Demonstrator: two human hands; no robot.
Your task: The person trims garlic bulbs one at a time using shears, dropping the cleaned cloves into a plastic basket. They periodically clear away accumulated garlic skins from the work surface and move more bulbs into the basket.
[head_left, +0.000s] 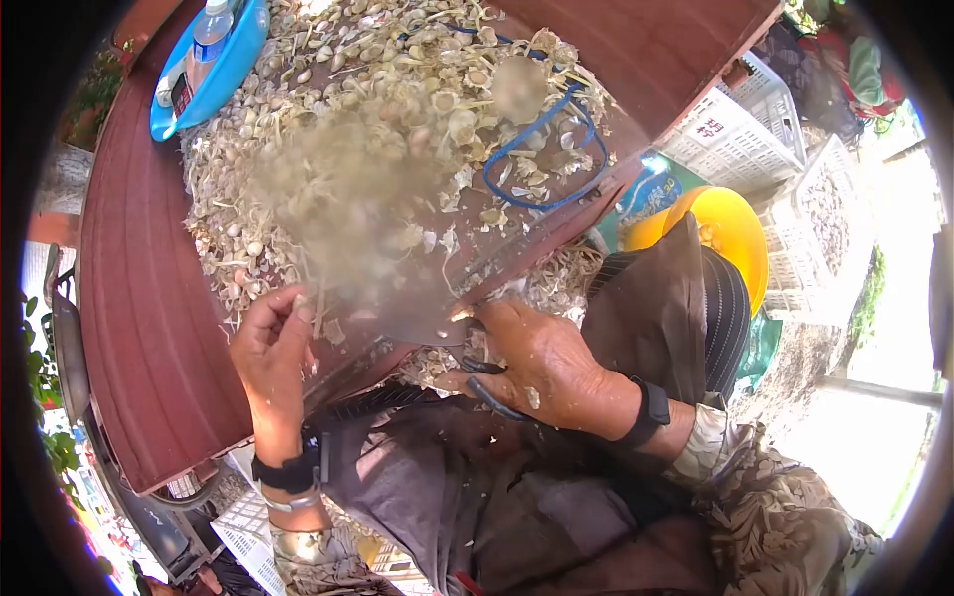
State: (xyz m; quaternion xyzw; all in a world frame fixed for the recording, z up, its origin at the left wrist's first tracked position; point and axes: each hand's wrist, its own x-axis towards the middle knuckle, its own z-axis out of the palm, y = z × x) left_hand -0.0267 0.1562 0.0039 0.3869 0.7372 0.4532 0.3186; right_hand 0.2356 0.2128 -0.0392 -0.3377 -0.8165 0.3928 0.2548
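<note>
Evidently, the work sits where both hands meet the table's near edge, a little below the middle of the frame. The left hand, left of centre, has its thumb and forefinger closed in a pinch on a small pale piece, a fine grip that probably suits something so slight; whether it is a clove or a scrap of skin cannot be told. The right hand, right of centre, has its fingers curled narrowly about a black-handled tool; the handles lie along the palm, likely for a firm hold, though its working end is too blurred to make out. The garlic heap spreads over the reddish table from the top of the frame down to the left hand, presumably so that pieces lie within easy reach, and a hazy blur hides its middle. A blue cord lies in a loop at the heap's right side. At upper right a yellow bucket stands beside the knee, apparently handy to the right hand, while a dark apron covers the lap at bottom centre, perhaps against falling flakes.
</note>
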